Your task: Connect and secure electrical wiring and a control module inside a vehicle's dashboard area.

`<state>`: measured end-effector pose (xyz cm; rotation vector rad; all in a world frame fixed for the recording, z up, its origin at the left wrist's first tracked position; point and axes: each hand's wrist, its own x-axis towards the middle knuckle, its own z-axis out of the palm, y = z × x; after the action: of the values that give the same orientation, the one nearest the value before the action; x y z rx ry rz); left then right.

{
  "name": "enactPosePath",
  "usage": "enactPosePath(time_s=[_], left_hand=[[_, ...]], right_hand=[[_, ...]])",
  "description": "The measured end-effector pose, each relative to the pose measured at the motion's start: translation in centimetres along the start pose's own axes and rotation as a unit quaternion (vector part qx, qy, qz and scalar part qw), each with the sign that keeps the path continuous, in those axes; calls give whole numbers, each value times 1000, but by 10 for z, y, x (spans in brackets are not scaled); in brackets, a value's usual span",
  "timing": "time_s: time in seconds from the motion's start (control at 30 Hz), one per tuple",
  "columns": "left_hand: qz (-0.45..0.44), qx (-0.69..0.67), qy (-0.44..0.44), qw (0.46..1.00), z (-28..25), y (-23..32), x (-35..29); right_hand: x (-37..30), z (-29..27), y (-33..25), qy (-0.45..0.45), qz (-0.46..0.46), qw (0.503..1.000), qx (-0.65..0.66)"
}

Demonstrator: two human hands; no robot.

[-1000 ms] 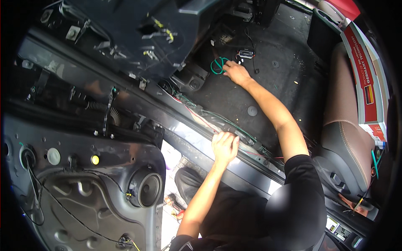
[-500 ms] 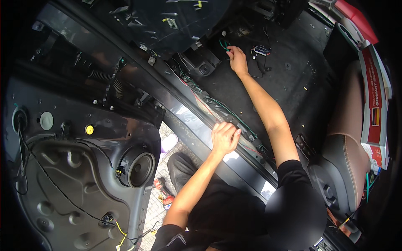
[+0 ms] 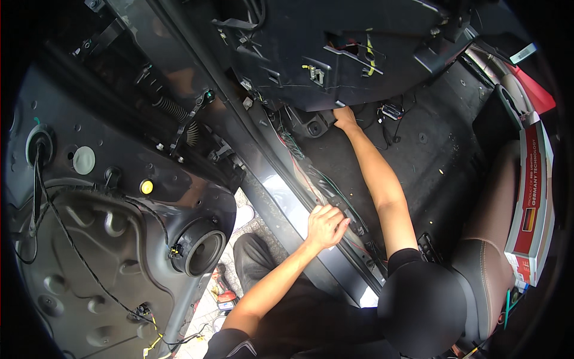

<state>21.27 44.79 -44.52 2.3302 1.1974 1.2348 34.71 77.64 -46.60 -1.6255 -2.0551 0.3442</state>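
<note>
My left hand rests on the car's door sill, its fingers curled down over the raised edge and the thumb apart. My right arm stretches deep into the footwell. There my right hand is partly behind the lower edge of the dark dashboard. Its fingers are hidden, so I cannot see what they hold. Just left of it sits a black plastic housing with a round part. To its right a small module with wires lies on the footwell floor.
An opened door with a round speaker and hanging cables stands on the left. Green and red wires run along the sill. A red power tool lies on the ground. A box stands on the brown seat.
The head view has shifted, so the dashboard reaches lower in the picture. My right hand, which was at a green wire, is now partly behind the dashboard edge. My left hand stays on the sill.
</note>
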Motion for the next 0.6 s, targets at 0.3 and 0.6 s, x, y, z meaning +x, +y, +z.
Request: enactPosePath(time_s=[0.3,0.6], left_hand=[[1,-3,-5,1000,0,-2,-3],[1,-15,-12,1000,-4,0,0]], right_hand=[[-8,10,3,118,57,957,257],[22,21,18,123,30,992,-24]])
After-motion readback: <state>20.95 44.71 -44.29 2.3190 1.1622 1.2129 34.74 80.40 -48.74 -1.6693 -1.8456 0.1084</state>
